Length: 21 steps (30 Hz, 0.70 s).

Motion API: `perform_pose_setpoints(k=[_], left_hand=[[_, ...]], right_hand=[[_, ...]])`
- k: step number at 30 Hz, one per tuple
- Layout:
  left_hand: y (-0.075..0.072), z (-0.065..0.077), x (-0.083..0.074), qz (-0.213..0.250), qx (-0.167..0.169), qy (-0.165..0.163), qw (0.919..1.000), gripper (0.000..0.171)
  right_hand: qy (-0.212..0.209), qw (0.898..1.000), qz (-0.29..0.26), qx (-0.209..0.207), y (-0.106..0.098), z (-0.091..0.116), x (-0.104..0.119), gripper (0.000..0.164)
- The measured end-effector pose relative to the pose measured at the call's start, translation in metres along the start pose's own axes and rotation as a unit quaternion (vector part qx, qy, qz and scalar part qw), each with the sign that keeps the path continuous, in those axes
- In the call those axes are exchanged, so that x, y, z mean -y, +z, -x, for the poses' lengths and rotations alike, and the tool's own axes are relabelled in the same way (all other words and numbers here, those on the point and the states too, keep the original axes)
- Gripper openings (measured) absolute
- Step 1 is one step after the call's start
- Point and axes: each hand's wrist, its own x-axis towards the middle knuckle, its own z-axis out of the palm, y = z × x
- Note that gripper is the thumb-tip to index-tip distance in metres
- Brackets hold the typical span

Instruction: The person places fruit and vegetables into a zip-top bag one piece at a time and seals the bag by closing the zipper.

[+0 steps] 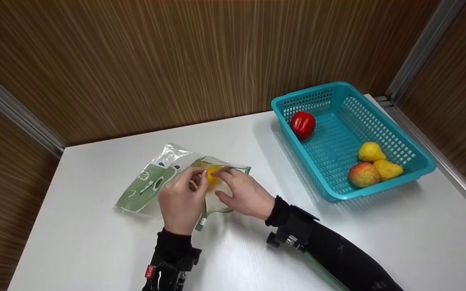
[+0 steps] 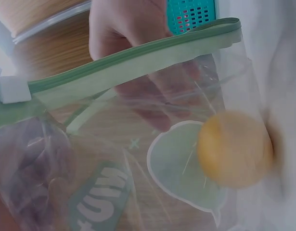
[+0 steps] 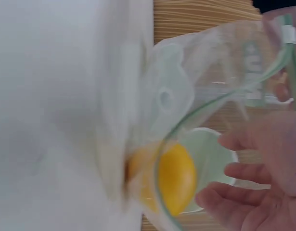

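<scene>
Found left hand (image 1: 182, 202) curled, clamped by thumb and fingers on the green-edged mouth of a clear zip bag (image 1: 148, 188), near its white slider (image 2: 14, 90). Observed right hand (image 1: 247, 194) at the parted mouth, with fingers apart and gripping nothing. Noted 1 round yellow-orange fruit (image 3: 179, 178) inside the bag, between the hands in the head view and just beside the right fingertips; cannot confirm contact, nor kind of fruit. Recorded bag as lying on white table (image 1: 95, 250), printed with a green cartoon face. Located to the right: 1 teal plastic basket (image 1: 330, 133) with openwork sides. Counted within: 1 red bell pepper (image 1: 303, 125) by the left wall, 1 peach (image 1: 364, 175) grouped with 2 yellow pears (image 1: 371, 152) toward the near end. Noted brown wood-grain panel (image 1: 176, 60) behind the table.
</scene>
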Motion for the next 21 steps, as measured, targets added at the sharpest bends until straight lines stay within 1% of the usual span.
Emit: perform_pose_setpoints(k=[3, 6, 10, 13, 15, 18, 21], left_hand=[[-0.002, -0.001, 0.002, -0.003, 0.003, -0.009, 1.0000, 0.007], [-0.005, -0.004, 0.007, -0.001, -0.007, -0.020, 0.9998, 0.007], [-0.011, -0.009, 0.015, -0.002, -0.028, -0.045, 0.9986, 0.008], [-0.013, -0.009, 0.018, 0.000, -0.033, -0.056, 0.9979, 0.009], [-0.012, -0.009, 0.017, 0.002, -0.032, -0.057, 0.9978, 0.009], [-0.011, -0.008, 0.016, 0.004, -0.033, -0.048, 0.9983, 0.009], [-0.012, -0.009, 0.015, 0.002, -0.033, -0.040, 0.9986, 0.008]], right_hand=[[-0.005, 1.000, -0.018, 0.014, -0.012, 0.002, 0.004, 0.036], [-0.008, 0.999, -0.038, 0.014, -0.023, 0.003, 0.006, 0.031], [-0.004, 0.998, -0.067, -0.006, -0.037, 0.006, 0.010, 0.029], [0.001, 0.996, -0.084, -0.032, -0.047, 0.015, 0.011, 0.031], [0.005, 0.995, -0.092, -0.045, -0.055, 0.024, 0.011, 0.035], [0.013, 0.993, -0.098, -0.063, -0.069, 0.037, 0.006, 0.041], [0.023, 0.993, -0.084, -0.078, -0.082, 0.047, -0.001, 0.043]])
